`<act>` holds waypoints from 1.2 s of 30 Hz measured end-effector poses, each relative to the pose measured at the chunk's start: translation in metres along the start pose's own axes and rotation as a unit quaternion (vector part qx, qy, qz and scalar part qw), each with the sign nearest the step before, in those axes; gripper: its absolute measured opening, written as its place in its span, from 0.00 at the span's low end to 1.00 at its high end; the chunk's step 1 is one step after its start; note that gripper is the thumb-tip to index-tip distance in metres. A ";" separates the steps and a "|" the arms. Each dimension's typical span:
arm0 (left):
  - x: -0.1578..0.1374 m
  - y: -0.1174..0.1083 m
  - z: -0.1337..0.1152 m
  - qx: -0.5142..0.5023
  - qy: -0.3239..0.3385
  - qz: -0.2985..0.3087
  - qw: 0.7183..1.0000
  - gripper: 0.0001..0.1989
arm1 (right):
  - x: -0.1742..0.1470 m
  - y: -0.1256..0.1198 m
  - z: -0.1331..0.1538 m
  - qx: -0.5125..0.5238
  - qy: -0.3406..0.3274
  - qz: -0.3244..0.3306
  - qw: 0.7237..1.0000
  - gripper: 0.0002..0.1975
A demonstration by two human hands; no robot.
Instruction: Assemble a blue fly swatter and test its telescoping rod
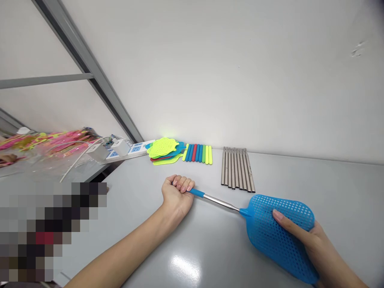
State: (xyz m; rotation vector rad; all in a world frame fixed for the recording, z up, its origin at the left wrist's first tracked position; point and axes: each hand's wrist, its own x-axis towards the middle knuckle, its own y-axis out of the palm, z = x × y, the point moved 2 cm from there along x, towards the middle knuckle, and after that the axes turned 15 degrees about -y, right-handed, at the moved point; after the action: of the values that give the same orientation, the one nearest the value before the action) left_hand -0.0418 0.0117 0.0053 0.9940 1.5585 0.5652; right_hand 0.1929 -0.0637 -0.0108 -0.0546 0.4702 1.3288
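A blue fly swatter with a perforated head and a thin metal shaft stretches between my two hands above the grey table. My left hand is closed around its blue handle, whose end is hidden in the fist. On the right, my right hand grips the swatter's head, thumb on top and fingers hidden underneath. Beyond the shaft lie several metal rods side by side. Farther left sit a row of coloured handle grips in blue, red, green and yellow and a pile of loose swatter heads, mostly yellow and blue.
A white power strip with white plugged-in adapters and cables lies at the table's back left. Past it, pink and yellow items in clear plastic cover another surface, with another person's hand there. A white wall stands behind.
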 end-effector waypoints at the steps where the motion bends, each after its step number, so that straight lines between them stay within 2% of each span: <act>1: -0.001 0.000 0.001 -0.002 0.003 -0.001 1.000 0.14 | 0.000 0.000 0.000 -0.003 0.003 -0.001 1.000 0.28; 10: -0.008 -0.002 0.012 -0.009 0.038 -0.005 0.999 0.14 | -0.002 0.003 0.001 -0.002 0.005 -0.011 1.000 0.29; 17: -0.015 0.004 0.016 0.003 0.059 0.019 0.998 0.13 | 0.000 0.001 -0.002 -0.003 -0.005 -0.015 1.000 0.25; 28: -0.013 -0.004 0.023 0.006 0.065 -0.018 0.998 0.13 | -0.002 0.002 0.000 -0.011 0.004 0.005 1.000 0.26; 32: -0.015 -0.002 0.022 0.015 0.068 -0.010 0.998 0.13 | -0.001 0.001 -0.001 -0.010 -0.006 -0.005 1.000 0.27; 36: -0.013 -0.006 0.023 0.025 0.061 -0.024 0.998 0.13 | -0.001 0.002 0.000 0.003 0.015 0.007 1.000 0.27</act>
State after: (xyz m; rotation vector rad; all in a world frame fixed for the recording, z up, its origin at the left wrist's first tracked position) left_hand -0.0215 -0.0055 0.0023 0.9719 1.7073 0.5645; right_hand 0.1912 -0.0638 -0.0103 -0.0670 0.5014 1.3424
